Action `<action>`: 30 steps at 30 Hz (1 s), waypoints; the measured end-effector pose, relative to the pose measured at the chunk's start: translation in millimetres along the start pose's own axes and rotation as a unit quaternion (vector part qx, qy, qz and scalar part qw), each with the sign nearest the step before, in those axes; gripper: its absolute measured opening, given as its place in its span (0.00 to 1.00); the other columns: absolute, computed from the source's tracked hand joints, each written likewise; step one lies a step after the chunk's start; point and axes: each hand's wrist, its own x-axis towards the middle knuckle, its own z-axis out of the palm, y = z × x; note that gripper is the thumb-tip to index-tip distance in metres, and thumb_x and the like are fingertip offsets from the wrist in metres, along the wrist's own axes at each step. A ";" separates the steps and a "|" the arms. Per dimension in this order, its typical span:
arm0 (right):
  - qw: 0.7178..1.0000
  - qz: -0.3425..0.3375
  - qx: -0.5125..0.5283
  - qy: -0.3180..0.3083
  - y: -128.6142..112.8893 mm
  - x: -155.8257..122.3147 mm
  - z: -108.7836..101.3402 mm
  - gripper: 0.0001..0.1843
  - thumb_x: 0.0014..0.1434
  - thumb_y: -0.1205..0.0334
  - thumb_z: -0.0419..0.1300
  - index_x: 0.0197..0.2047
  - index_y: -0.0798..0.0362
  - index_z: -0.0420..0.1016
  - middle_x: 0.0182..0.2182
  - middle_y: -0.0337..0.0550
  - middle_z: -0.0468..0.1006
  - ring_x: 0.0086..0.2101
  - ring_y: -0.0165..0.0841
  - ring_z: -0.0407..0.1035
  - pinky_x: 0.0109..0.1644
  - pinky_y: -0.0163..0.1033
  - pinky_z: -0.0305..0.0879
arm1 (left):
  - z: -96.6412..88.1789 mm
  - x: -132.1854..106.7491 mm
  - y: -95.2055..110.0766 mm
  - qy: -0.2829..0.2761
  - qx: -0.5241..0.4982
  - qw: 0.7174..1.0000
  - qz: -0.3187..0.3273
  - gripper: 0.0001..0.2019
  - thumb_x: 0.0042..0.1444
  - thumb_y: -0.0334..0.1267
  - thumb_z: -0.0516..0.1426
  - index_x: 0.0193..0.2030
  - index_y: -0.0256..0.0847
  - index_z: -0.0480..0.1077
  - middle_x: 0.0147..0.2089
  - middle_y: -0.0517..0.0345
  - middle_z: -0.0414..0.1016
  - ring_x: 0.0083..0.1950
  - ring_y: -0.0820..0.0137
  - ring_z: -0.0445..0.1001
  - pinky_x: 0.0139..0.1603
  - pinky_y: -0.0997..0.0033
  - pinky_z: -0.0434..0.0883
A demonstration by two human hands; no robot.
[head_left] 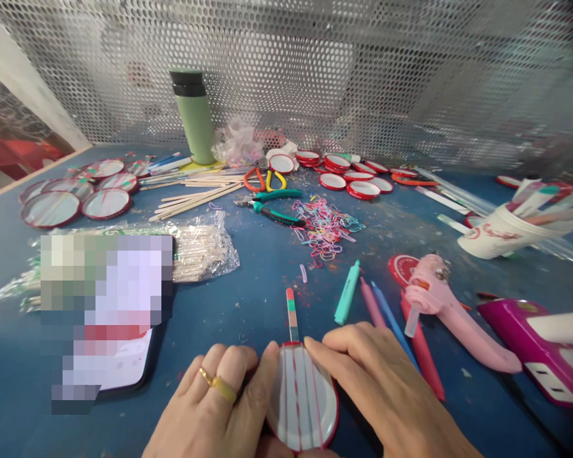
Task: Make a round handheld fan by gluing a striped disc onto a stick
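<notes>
My left hand [214, 407] and my right hand [386, 394] lie on either side of a round red-rimmed lid [303, 397] at the near edge of the blue table. Rubber bands run in stripes across the lid, and a coloured wooden stick [292, 315] pokes out from under its far side. Both hands press their fingers against the lid's rim and hold it between them. A gold ring sits on my left hand.
Markers [347, 292] and a pink glue gun [439, 305] lie right of the lid. Loose rubber bands [325, 226], pliers [272, 210], wooden sticks [195, 197], finished lids [71, 194], red lids [353, 175], a green bottle [194, 114] and a cup of sticks [501, 232] lie further back. A phone [119, 356] sits left.
</notes>
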 end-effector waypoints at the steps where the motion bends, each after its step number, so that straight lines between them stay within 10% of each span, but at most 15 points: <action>1: 1.000 0.001 0.001 0.000 -0.1 0.1 0.2 0.30 0.59 0.40 0.62 0.56 0.52 0.74 0.41 0.48 0.75 0.39 0.39 0.70 0.43 0.45 0.66 | -0.2 0.1 -0.2 0.000 0.001 1.000 0.002 0.25 0.66 0.50 0.51 0.65 0.42 0.65 0.45 0.51 0.72 0.42 0.67 0.72 0.42 0.71 0.74; 30: 1.000 0.005 0.007 0.002 -1.6 1.1 -2.1 0.32 0.57 0.38 0.63 0.56 0.52 0.75 0.40 0.48 0.75 0.38 0.39 0.70 0.43 0.44 0.66 | -1.5 0.4 -1.0 -0.001 -0.009 1.000 -0.001 0.27 0.65 0.54 0.52 0.65 0.43 0.65 0.45 0.52 0.72 0.42 0.67 0.72 0.42 0.71 0.74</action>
